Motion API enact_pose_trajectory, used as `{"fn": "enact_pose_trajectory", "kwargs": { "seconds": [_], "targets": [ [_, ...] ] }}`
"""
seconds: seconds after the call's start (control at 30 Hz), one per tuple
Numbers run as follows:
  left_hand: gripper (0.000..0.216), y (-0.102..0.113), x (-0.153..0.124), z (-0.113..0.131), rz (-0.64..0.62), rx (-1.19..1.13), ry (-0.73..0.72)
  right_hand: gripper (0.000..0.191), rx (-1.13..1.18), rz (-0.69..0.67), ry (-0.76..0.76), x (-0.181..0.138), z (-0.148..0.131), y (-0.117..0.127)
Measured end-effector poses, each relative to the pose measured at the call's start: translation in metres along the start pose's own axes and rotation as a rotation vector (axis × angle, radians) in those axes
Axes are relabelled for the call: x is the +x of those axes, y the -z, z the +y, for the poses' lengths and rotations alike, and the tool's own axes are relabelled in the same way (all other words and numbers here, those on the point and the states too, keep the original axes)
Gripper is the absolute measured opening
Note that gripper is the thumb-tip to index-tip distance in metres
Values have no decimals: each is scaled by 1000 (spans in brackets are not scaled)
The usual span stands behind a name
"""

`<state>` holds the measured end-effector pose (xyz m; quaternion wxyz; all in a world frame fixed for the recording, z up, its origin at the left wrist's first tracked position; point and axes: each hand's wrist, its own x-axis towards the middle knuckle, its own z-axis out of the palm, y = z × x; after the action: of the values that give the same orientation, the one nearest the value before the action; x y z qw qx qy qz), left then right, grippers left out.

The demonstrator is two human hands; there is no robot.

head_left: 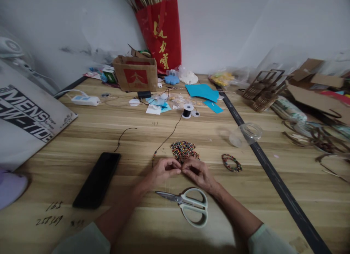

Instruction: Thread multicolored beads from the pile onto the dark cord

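Note:
My left hand and my right hand meet fingertip to fingertip at the near edge of a pile of small multicoloured beads. Both are closed in a pinch; whatever sits between the fingers is too small to make out. From a spool of black cord, a thin black cord runs down to my left hand, a few beads strung on it, and its end is hidden there. Below my hands lie scissors with pale green handles, blades pointing left. A beaded bracelet rests right of my right hand.
A black phone and a short cord piece lie left. A clear plastic container stands right, near a dark strip across the table. Behind are blue sheets, a cardboard box, a red bag and a power strip.

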<state>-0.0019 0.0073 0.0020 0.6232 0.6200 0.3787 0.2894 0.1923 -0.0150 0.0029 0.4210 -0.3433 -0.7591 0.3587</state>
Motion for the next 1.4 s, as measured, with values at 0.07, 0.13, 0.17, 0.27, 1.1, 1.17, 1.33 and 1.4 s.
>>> {"fn": "enact_pose_trajectory", "kwargs": {
  "seconds": [0.07, 0.13, 0.17, 0.27, 1.1, 1.17, 1.33, 1.4],
  "targets": [
    [14, 0, 1, -5, 2, 5, 3, 21, -11, -8, -6, 0, -1, -1],
    [12, 0, 2, -9, 13, 38, -7, 21, -15, -14, -12, 0, -2, -1],
    [11, 0, 2, -9, 17, 54, -15, 21, -15, -17, -15, 0, -2, -1],
    [10, 0, 2, -8, 27, 81, -27, 21, -23, -12, -30, 0, -3, 0],
    [12, 1, 3, -6, 138, 109, -81, 10, -486, 18, 31, -4, 9, 16],
    [14, 1, 3, -4, 137, 110, -82, 10, -580, -20, 26, -5, 9, 17],
    [15, 1, 2, -1, 141, 121, -83, 8, -716, -63, 14, -5, 11, 17],
    [15, 1, 2, -1, 135, 122, -89, 7, -733, -69, 7, -6, 12, 17]
  ]
}}
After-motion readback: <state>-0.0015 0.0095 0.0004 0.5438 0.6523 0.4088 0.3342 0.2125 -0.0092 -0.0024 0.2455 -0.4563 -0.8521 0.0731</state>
